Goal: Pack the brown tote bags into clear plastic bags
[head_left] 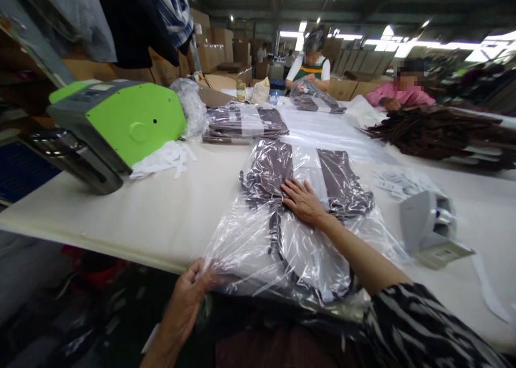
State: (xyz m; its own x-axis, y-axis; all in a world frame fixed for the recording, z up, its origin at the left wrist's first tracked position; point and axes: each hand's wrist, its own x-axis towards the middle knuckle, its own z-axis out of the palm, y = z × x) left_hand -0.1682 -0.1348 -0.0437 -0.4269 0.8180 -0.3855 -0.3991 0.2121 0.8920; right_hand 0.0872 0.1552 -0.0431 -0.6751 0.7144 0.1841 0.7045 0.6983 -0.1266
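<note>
A clear plastic bag lies on the white table with a folded dark brown garment inside, a pale band across its middle and a dark cord trailing toward me. My left hand pinches the bag's near left corner at the table's front edge. Flat on top of the bag rests my right hand, fingers spread over the garment's lower part. The bag's near edge hangs over the table edge in front of me.
A green and grey machine and a steel flask stand left. Bagged garments lie behind; a grey tape dispenser sits right. Across the table, two people work near a dark brown pile.
</note>
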